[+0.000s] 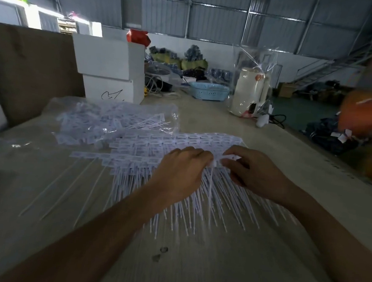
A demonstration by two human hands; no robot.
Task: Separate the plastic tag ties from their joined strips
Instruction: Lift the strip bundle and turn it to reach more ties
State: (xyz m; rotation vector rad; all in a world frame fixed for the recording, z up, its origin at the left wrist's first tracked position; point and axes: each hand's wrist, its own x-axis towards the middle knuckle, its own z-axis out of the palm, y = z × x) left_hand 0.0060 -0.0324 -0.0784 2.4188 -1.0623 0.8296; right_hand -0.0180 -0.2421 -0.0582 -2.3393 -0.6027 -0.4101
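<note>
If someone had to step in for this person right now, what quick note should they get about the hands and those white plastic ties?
Left hand and right hand both pinch the same white tie head at the near edge of the joined strips, apparently mid-separation.
Strips lie stacked mid-table, tails fanning toward you.
A few loose ties lie to the left, apparently already separated.
More ties wait in the clear bag behind.
Most remains to do.

Dim, bluish light overall. The windows [46, 16] at ten o'clock are blown out with glare. Wide-angle bending curves the edges. An orange shape [367, 112] at three o'clock is motion-blurred. Forearms and the near worktop [216, 262] lie in shadow.
</note>
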